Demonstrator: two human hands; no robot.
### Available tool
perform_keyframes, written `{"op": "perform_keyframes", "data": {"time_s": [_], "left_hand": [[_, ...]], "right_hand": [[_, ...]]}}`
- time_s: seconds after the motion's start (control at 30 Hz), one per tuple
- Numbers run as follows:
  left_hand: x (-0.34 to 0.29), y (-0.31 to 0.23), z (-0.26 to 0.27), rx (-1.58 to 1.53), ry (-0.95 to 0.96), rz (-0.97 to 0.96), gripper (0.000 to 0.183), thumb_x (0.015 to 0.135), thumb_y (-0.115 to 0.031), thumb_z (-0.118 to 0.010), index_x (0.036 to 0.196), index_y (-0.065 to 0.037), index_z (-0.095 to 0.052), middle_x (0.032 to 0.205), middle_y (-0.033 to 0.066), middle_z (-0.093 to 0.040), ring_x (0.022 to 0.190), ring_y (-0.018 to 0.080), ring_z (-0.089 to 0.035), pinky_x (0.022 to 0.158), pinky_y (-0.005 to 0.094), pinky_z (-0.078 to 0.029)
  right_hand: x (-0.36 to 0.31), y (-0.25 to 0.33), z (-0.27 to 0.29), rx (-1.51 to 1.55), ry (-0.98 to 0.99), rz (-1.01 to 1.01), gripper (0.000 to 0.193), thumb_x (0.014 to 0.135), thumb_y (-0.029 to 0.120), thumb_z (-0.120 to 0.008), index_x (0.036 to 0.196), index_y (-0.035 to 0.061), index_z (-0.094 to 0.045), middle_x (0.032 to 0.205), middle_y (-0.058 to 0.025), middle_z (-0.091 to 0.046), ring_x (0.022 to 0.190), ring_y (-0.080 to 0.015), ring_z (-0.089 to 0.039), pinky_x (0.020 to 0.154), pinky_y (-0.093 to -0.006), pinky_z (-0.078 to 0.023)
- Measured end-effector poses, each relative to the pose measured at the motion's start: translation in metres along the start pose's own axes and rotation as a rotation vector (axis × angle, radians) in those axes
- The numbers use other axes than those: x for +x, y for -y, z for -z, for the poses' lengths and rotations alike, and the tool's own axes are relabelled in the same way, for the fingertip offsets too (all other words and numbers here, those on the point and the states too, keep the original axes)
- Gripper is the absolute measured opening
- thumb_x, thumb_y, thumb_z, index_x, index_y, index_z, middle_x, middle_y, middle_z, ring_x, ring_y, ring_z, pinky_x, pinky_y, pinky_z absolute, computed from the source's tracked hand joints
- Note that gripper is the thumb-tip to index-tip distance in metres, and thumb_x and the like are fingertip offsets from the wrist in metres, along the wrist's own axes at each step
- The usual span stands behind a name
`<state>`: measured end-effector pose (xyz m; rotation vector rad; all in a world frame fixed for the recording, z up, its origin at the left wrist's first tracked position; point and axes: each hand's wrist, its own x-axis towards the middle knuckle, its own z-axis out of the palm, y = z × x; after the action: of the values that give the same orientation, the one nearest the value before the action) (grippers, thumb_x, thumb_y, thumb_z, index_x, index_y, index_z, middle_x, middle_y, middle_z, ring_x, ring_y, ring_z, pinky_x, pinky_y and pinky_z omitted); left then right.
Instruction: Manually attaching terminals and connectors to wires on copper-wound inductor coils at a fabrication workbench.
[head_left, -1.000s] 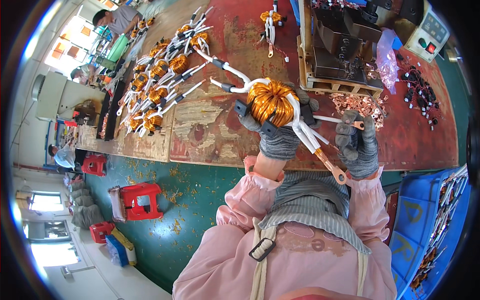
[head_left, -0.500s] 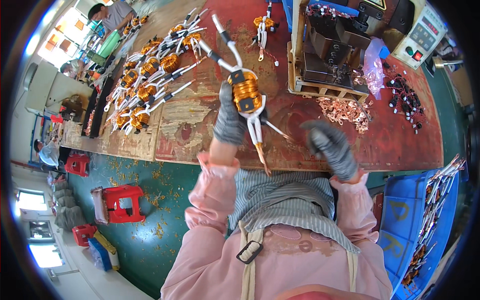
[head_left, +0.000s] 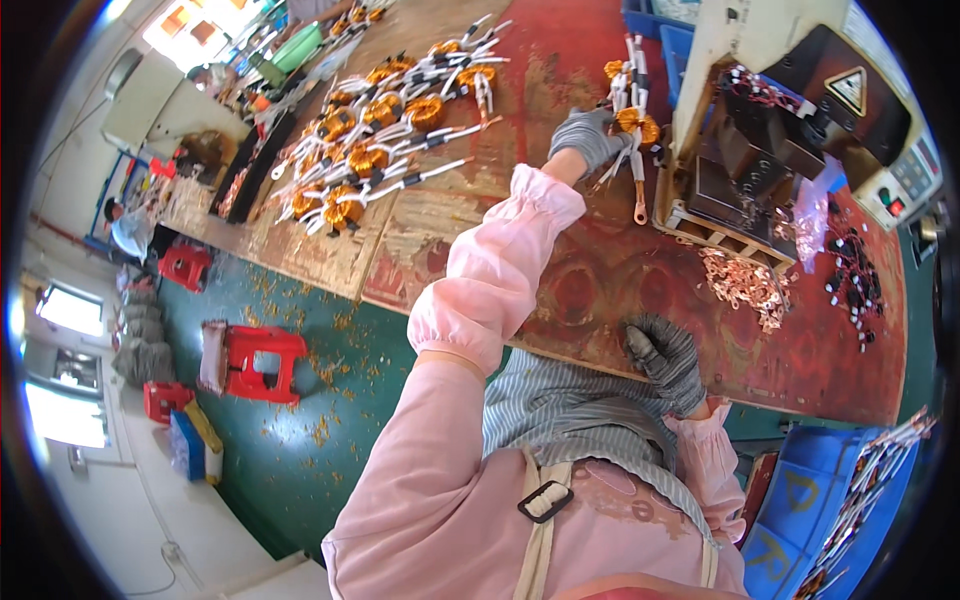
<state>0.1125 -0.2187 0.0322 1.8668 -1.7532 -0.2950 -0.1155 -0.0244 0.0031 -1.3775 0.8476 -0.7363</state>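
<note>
Red workbench (head_left: 640, 270), left hand (head_left: 590, 135) gripping coil (head_left: 633, 125)

Your left hand (head_left: 588, 135) grips a copper coil (head_left: 630, 125) with white leads near the workbench's (head_left: 600, 280) far edge, beside the machine (head_left: 790, 130); your right hand (head_left: 665, 360) rests on its near edge.

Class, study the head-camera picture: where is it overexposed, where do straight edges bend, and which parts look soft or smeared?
Head view: the windows at the left rim are blown out white; the workbench edge curves with the fisheye; black corners frame the circle; the left hand on the copper coil looks slightly soft; the right hand near the bench edge is sharper.
</note>
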Motion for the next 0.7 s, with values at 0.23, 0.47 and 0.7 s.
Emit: {"op": "perform_keyframes", "data": {"time_s": [0.23, 0.47, 0.7], "left_hand": [[-0.074, 0.051, 0.046, 0.277, -0.214, -0.147, 0.044, 0.068, -0.043, -0.06, 0.101, -0.015, -0.055, 0.108, 0.0121, -0.048, 0.101, 0.0287, -0.044, 0.084, 0.0359, -0.038], [-0.166, 0.15, 0.14, 0.607, -0.7, 0.15, 0.042, 0.058, -0.028, -0.069, 0.096, -0.015, -0.056, 0.104, 0.0146, -0.048, 0.098, 0.0305, -0.045, 0.083, 0.0392, -0.038], [-0.207, 0.214, 0.204, 0.606, -0.145, 0.574, 0.062, 0.058, -0.041, -0.068, 0.108, -0.01, -0.048, 0.11, 0.0203, -0.045, 0.101, 0.0339, -0.044, 0.083, 0.0401, -0.038]], "right_hand": [[0.012, -0.008, -0.008, -0.214, -0.004, 0.121, 0.015, 0.076, 0.006, -0.055, 0.09, 0.0007, -0.058, 0.075, -0.0078, -0.058, 0.066, -0.0114, -0.053, 0.06, -0.0232, -0.043], [0.007, -0.005, 0.008, -0.111, -0.15, 0.152, 0.018, 0.072, 0.015, -0.058, 0.06, 0.0043, -0.05, 0.05, 0.0023, -0.044, 0.047, -0.0065, -0.041, 0.046, -0.02, -0.031], [-0.016, 0.009, 0.018, -0.26, -0.137, 0.317, 0.017, 0.066, 0.014, -0.059, 0.056, 0.0079, -0.047, 0.051, -0.0018, -0.043, 0.048, -0.0134, -0.042, 0.045, -0.0283, -0.03]]}}
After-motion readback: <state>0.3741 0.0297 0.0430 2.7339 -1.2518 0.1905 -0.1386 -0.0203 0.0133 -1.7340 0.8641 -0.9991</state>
